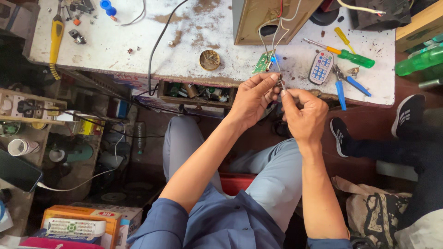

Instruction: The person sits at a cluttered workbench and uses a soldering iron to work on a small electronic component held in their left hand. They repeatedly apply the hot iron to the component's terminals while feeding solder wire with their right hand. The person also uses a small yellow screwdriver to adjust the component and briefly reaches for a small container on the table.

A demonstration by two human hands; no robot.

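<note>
Thin grey wires (pixel 278 69) — pinched together by left hand (pixel 251 99) and right hand (pixel 302 115); just above, one green circuit board (pixel 263 62).

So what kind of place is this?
Probably a small electronics repair shop. The hands pinch thin wires from a green circuit board, and a screwdriver and blue-handled pliers lie on the stained workbench.

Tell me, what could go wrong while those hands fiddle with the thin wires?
The left hand and right hand pinch thin wires that run up to a small green circuit board with a blue light on. A hard tug might snap a wire or pull the board off the table edge. If the board is powered, as the light suggests, bare ends touching could short it.
</note>
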